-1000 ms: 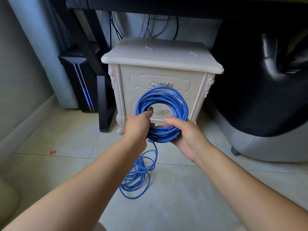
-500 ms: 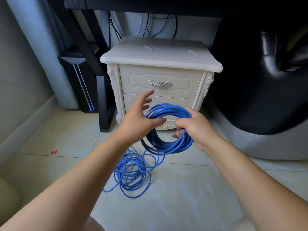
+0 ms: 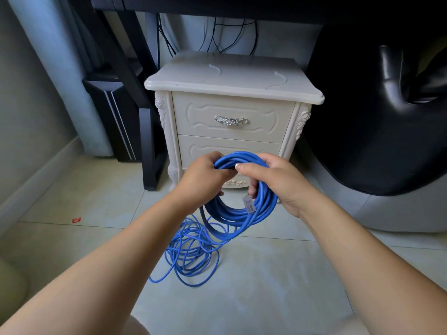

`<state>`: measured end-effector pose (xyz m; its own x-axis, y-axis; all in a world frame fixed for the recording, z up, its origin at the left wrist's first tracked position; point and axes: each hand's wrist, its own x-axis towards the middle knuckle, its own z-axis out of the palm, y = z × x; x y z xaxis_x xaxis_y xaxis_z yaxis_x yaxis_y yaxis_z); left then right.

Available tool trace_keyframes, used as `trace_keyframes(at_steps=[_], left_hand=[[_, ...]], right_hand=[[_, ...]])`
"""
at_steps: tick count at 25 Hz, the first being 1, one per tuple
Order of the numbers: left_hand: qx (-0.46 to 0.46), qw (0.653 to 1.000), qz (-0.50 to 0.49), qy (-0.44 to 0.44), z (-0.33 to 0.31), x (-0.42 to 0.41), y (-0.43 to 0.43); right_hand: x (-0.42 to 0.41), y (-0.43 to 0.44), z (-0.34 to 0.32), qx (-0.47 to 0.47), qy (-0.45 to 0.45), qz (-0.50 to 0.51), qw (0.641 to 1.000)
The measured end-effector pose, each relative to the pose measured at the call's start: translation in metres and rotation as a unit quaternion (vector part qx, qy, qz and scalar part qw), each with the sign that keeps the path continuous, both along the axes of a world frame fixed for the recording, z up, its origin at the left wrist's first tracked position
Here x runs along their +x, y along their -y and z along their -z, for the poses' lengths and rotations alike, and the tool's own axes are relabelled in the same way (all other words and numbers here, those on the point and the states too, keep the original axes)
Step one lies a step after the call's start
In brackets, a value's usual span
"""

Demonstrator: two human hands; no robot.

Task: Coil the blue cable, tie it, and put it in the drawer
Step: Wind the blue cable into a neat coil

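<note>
Floor tiles (image 3: 278,298) before the nightstand (image 3: 232,76) are strewn with loose blue cable (image 3: 242,217). Its wound part is gripped by left hand (image 3: 205,180) and right hand (image 3: 278,180); coiling is judged unfinished, tying and drawer (image 3: 232,110) untouched.

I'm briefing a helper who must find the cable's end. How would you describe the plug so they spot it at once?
In front of the cream nightstand, the left hand and right hand hold up a coil of blue cable. The plug hangs inside that ring, just below the right hand. It is the only clear, boxy piece among round blue strands.
</note>
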<state>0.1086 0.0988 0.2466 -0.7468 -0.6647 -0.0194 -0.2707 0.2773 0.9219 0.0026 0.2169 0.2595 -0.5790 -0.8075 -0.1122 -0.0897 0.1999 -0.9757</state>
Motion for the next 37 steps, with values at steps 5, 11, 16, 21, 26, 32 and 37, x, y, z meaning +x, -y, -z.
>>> trace_keyframes(at_steps=[5, 11, 16, 21, 26, 32, 37], left_hand=[[0.193, 0.973, -0.115, -0.046, 0.006, -0.005, 0.011], [0.288, 0.928, -0.229, -0.059, 0.006, -0.007, 0.014], [0.292, 0.916, -0.268, -0.064, 0.004, -0.007, 0.005], [0.292, 0.911, -0.288, -0.054, 0.005, -0.01, 0.002], [0.267, 0.944, -0.185, -0.055, 0.006, -0.004, -0.011], [0.118, 0.992, 0.021, -0.046, -0.006, 0.011, -0.001], [-0.247, 0.957, 0.154, -0.004, -0.011, 0.01, -0.007]], right_hand=[[-0.008, -0.004, 0.005, -0.007, 0.192, -0.037, 0.981], [0.011, -0.007, 0.023, -0.012, 0.141, -0.133, 0.981], [0.02, 0.001, 0.034, -0.04, 0.085, -0.121, 0.988], [0.028, 0.003, 0.031, -0.042, 0.052, -0.06, 0.996], [0.009, 0.011, 0.04, -0.06, 0.048, 0.115, 0.99], [-0.017, 0.003, 0.02, 0.005, -0.039, 0.134, 0.99], [-0.003, -0.002, 0.003, 0.127, -0.328, -0.049, 0.935]])
